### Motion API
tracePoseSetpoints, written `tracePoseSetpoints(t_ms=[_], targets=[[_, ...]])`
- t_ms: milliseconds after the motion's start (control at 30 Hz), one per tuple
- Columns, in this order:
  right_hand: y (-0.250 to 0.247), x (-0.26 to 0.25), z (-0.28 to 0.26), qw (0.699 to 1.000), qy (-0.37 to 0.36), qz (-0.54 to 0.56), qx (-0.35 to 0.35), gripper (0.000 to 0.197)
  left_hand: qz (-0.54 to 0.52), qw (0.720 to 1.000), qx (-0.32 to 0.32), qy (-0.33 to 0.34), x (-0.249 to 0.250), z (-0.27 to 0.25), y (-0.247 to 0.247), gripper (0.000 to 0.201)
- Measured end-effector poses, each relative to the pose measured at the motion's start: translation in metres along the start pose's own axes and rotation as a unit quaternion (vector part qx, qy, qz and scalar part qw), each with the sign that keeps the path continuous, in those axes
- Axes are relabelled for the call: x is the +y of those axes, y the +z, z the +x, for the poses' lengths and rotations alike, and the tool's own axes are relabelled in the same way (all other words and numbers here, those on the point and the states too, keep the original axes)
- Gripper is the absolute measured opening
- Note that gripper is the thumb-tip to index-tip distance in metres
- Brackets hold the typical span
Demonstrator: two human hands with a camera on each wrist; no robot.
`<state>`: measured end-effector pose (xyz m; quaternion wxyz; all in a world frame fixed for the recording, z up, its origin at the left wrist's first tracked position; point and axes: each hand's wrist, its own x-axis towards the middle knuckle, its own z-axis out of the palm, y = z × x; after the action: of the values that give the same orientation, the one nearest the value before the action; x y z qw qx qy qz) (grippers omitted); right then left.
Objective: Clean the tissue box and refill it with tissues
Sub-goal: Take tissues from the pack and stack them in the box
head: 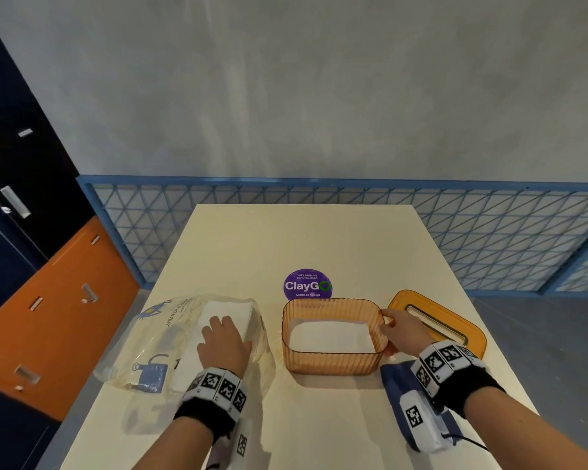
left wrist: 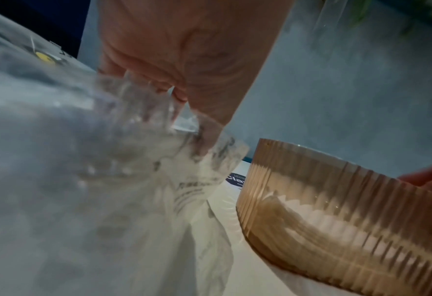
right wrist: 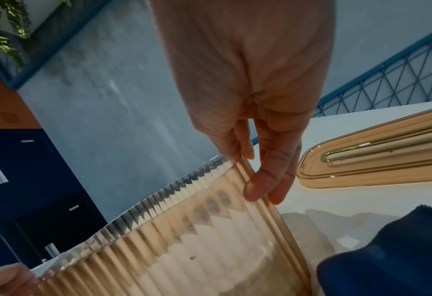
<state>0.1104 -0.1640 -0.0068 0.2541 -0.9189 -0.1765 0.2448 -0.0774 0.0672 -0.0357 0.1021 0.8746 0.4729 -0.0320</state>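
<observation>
An orange ribbed tissue box (head: 333, 362) stands open on the table, with a low layer of white tissues (head: 330, 337) inside. My right hand (head: 392, 329) pinches its right wall at the rim; in the right wrist view the thumb is inside and the fingers (right wrist: 273, 180) outside the box (right wrist: 184, 250). To the left lies a clear plastic bag (head: 150, 347) holding a white tissue stack (head: 224, 310). My left hand (head: 224, 337) lies over that stack. The left wrist view shows the left hand (left wrist: 181, 120) reaching into the bag (left wrist: 70, 160), thumb and fingers closed round the stack's edge, next to the box (left wrist: 336, 210).
The orange lid (head: 421, 300) with its slot lies flat behind my right hand, also seen as the lid (right wrist: 374, 164). A dark blue cloth (head: 398, 381) sits under my right wrist. A purple round sticker (head: 307, 284) marks the cream table (head: 286, 239). Blue mesh railing runs beyond it.
</observation>
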Motion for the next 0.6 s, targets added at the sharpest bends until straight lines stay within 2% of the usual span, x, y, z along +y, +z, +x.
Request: tracePoseSetpoints(t_ms=[300, 600], targets=[[-0.0005, -0.0022, -0.0009, 1.000, 0.008, -0.001, -0.009, 0.040, -0.050, 0.999, 0.001, 0.003, -0.0046, 0.0022, -0.0016, 0.037], [-0.0009, -0.0039, -0.0029, 1.000, 0.013, 0.007, -0.009, 0.039, -0.055, 0.998, -0.008, -0.007, -0.0015, 0.0011, -0.0034, 0.033]])
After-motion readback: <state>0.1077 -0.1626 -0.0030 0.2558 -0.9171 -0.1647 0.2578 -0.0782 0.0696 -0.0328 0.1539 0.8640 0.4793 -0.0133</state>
